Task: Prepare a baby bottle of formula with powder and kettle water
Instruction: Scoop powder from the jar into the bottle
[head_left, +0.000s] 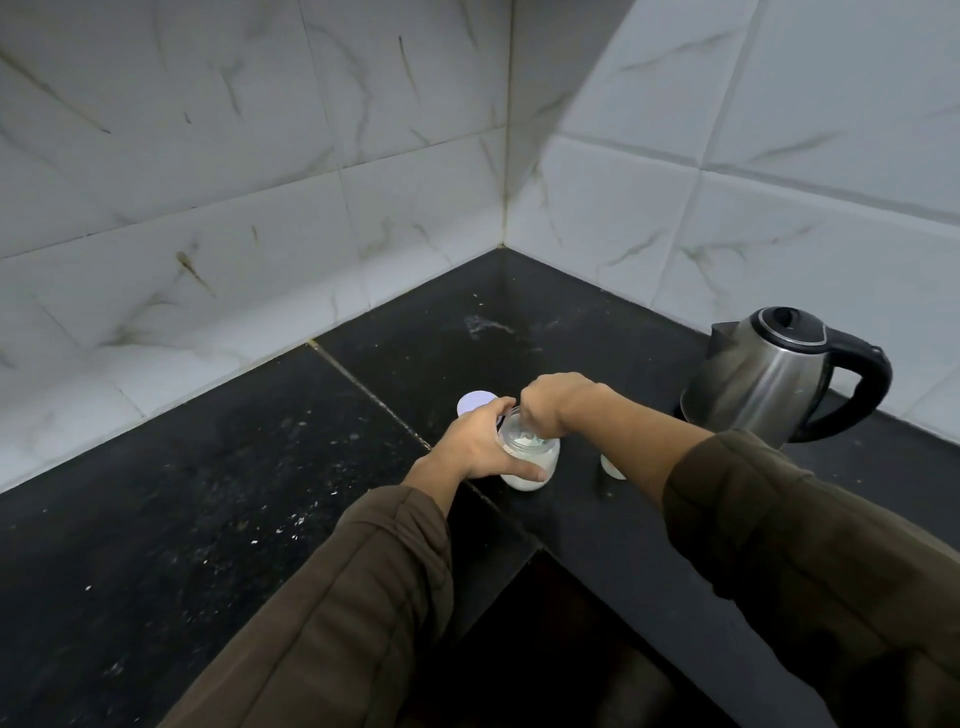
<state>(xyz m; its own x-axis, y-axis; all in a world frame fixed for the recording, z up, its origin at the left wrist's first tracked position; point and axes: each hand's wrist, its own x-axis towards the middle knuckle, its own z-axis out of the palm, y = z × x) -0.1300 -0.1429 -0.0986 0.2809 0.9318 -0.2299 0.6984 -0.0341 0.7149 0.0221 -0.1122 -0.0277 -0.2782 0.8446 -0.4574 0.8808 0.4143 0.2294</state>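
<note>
A small clear jar of white powder (530, 465) stands open on the black counter (208, 493). My left hand (475, 441) wraps around its side and tilts it slightly. My right hand (553, 402) reaches down into the jar's mouth with fingers pinched; what they grip is hidden inside. The jar's pale round lid (475, 401) lies just behind my left hand. A steel kettle (774, 374) with a black handle and lid stands at the right. Under my right forearm peeks a pale, clear object (613, 467), possibly the baby bottle, mostly hidden.
White marbled tile walls meet in a corner (506, 244) behind the counter. The counter is L-shaped, with its inner edge (540, 545) dropping to a dark gap in front of me. White specks are scattered across the counter's left part.
</note>
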